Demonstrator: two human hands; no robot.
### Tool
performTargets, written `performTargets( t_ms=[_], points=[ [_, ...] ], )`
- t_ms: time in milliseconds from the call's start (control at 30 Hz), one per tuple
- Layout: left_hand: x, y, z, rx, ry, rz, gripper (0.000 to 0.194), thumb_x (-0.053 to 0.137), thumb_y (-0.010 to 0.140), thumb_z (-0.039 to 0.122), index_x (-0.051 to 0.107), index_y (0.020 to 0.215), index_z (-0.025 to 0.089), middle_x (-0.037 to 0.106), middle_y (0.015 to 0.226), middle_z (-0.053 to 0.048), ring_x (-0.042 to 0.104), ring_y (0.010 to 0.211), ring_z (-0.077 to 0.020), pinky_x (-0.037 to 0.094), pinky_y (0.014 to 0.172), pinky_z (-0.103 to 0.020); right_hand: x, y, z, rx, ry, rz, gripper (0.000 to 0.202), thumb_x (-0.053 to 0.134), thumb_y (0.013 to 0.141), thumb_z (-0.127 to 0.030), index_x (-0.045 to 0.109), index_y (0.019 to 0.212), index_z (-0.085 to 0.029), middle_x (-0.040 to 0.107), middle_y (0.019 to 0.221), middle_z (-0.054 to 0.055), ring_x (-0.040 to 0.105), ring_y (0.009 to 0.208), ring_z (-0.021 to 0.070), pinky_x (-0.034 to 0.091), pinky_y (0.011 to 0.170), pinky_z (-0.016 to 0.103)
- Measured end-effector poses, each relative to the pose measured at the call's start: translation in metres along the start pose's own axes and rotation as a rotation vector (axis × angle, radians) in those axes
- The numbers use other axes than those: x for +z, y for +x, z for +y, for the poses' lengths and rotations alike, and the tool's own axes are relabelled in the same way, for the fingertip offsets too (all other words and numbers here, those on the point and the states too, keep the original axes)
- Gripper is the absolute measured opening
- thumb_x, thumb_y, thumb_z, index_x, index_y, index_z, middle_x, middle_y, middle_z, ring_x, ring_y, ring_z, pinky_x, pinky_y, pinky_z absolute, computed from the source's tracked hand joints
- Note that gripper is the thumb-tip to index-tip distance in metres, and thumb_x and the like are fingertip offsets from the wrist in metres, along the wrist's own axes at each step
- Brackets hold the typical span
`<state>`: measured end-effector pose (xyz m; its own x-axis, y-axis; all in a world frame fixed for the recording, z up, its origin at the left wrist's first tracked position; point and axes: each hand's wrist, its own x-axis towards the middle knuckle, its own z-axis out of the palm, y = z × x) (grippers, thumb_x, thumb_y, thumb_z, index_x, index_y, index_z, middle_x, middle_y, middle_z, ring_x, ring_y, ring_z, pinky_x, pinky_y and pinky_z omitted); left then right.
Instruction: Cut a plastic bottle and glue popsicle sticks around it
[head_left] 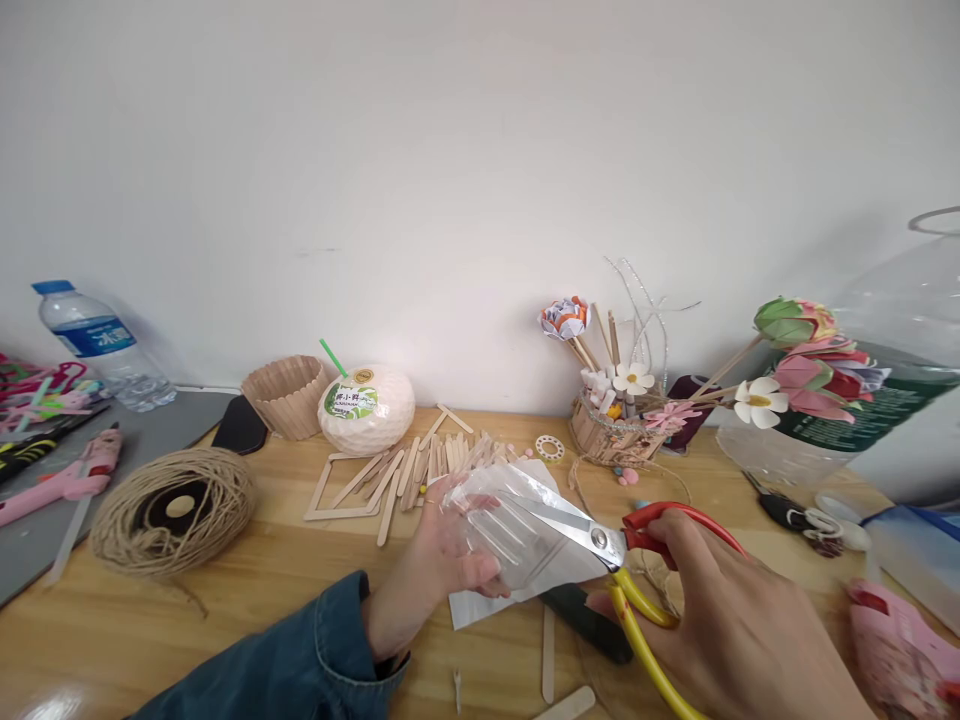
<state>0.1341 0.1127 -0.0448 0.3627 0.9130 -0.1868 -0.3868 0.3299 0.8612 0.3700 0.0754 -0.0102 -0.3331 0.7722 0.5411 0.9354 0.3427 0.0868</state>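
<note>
My left hand is wrapped round a clear, ribbed plastic piece, thumb on its near side. In my right hand is a pair of scissors with one red and one yellow handle. The blades point left and lie across the plastic's upper right edge; I cannot tell whether they bite into it. Beneath the plastic, a white sheet shows in part. A dark green object lies under the scissors, partly covered.
Craft sticks lie heaped behind my left hand. Twine, a stick-walled cup and a white coconut with a green straw are to the left. Paper flowers, a decorated holder and a pink glue gun are to the right.
</note>
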Motion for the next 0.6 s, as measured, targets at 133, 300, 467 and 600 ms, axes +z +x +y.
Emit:
performTargets(
  t_ms=[133,300,467,600],
  points=[
    [0.0,0.001,-0.001,-0.019,-0.019,0.003,0.089,0.087,0.044,0.037,0.03,0.113,0.032,0.046,0.115,-0.005,0.064,0.079,-0.0204,0.057,0.06,-0.035,0.001,-0.003,-0.001,0.006,-0.008,0.013,0.026,0.051,0.079,-0.046,0.044,0.085,-0.022,0.064,0.07,0.003,0.063,0.053,0.0177,0.045,0.044,0.026],
    [-0.003,0.003,-0.005,0.009,-0.065,-0.019,0.088,0.087,0.045,0.032,0.032,0.114,0.032,0.047,0.113,-0.006,0.062,0.085,-0.0238,0.057,0.059,-0.037,0.001,-0.003,-0.002,-0.006,-0.018,0.02,0.03,0.053,0.078,-0.049,0.045,0.087,-0.021,0.066,0.071,0.004,0.065,0.057,0.0192,0.046,0.045,0.026],
    [-0.004,0.005,-0.008,0.042,-0.089,-0.056,0.083,0.085,0.05,0.026,0.035,0.115,0.034,0.047,0.115,-0.006,0.06,0.089,-0.0232,0.057,0.061,-0.036,0.0,-0.004,-0.004,-0.007,-0.009,0.063,0.028,0.049,0.081,-0.049,0.047,0.085,-0.021,0.065,0.068,0.003,0.063,0.052,0.0179,0.045,0.044,0.025],
    [-0.006,0.007,-0.011,0.06,-0.108,-0.068,0.081,0.086,0.049,0.025,0.035,0.112,0.034,0.047,0.114,-0.004,0.06,0.086,-0.021,0.058,0.061,-0.036,-0.002,-0.002,-0.005,-0.057,0.013,0.105,0.029,0.046,0.084,-0.048,0.048,0.085,-0.019,0.065,0.069,0.004,0.063,0.051,0.0161,0.044,0.042,0.024]
  ],
)
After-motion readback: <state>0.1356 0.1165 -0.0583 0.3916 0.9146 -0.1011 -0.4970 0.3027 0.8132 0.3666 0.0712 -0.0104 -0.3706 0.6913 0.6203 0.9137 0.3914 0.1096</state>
